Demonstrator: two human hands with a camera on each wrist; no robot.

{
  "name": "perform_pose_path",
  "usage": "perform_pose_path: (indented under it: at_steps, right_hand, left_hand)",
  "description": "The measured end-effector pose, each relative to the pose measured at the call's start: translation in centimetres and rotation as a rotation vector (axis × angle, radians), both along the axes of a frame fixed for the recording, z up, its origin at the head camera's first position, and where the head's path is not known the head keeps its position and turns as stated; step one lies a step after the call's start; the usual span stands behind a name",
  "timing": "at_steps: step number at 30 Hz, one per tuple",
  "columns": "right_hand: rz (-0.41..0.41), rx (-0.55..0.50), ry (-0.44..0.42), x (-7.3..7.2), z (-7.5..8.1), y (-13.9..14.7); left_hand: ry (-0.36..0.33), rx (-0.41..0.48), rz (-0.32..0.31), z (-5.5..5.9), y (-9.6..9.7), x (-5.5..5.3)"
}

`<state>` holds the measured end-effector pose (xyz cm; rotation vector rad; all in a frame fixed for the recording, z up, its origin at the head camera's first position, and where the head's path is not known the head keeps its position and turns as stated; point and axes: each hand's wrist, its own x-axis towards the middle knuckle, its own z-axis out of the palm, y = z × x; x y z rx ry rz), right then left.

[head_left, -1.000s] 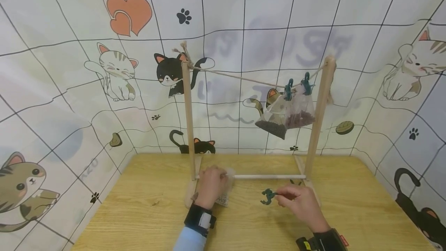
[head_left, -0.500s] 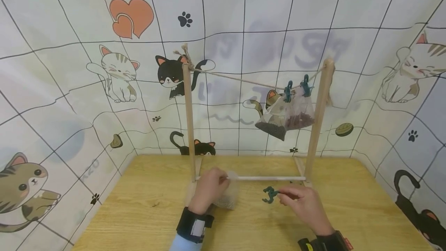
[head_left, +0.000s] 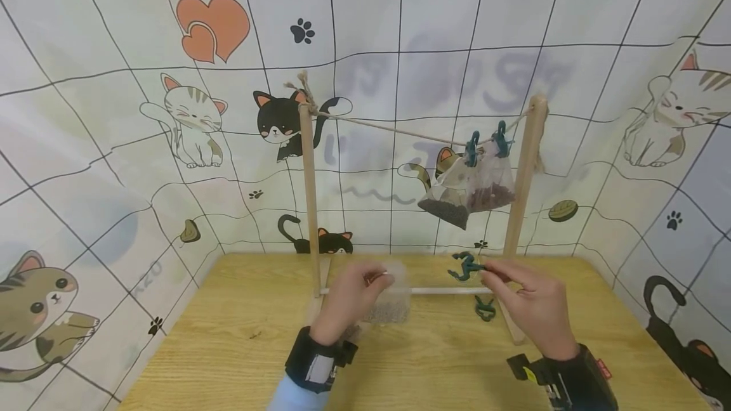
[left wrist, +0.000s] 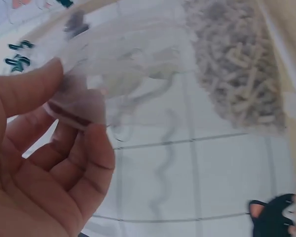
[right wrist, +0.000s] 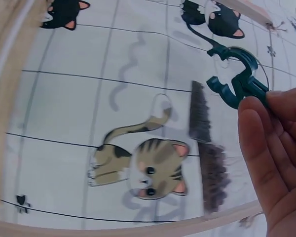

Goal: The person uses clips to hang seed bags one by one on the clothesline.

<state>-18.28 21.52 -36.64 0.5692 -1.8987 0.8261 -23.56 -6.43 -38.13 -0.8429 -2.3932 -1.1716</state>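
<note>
Over the table (head_left: 228,316), the left hand (head_left: 351,297) pinches a likely light, limp pellet bag (head_left: 391,309), best held near its top; the right hand (head_left: 533,300) pinches a stiff-looking green clip (right wrist: 242,83).

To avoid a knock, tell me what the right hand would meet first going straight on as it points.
In the head view, the right hand, with its clip leading, would likely meet the left hanging bag; depth is unclear, so it may pass in front.
</note>
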Motion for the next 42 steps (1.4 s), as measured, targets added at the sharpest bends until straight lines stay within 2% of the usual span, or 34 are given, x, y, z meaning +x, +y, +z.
perform_pose_path:
  at_steps: [5,7,13,20,26,33,36,42]
  right_hand:
    - [-0.028,0.045,0.117,-0.8,3.9,0.4]
    - [-0.036,0.059,0.145,-1.0,5.4,0.4]
    - [-0.056,0.091,0.195,-1.5,9.4,0.4]
    - [-0.070,0.134,0.256,-2.2,12.9,0.1]
    - [-0.131,0.218,0.281,-3.0,15.1,-0.3]
    - [-0.126,0.245,0.264,-4.7,17.4,-1.2]
    - [-0.132,0.286,0.228,-5.3,18.2,-1.6]
    - [-0.164,0.379,0.067,-5.8,19.2,-2.4]
  left_hand:
    - [0.184,0.111,-0.021,3.1,1.0,-0.6]
    - [0.229,0.137,-0.014,4.4,1.5,-0.9]
    - [0.299,0.154,0.004,7.6,2.7,-2.1]
    - [0.331,0.144,0.037,10.0,3.7,-4.0]
    - [0.303,0.154,0.045,11.8,4.4,-5.3]
    - [0.215,0.151,0.072,13.3,5.3,-6.7]
    - [0.158,0.141,0.082,13.7,5.7,-7.2]
    - [0.052,0.127,0.095,14.3,6.5,-8.0]
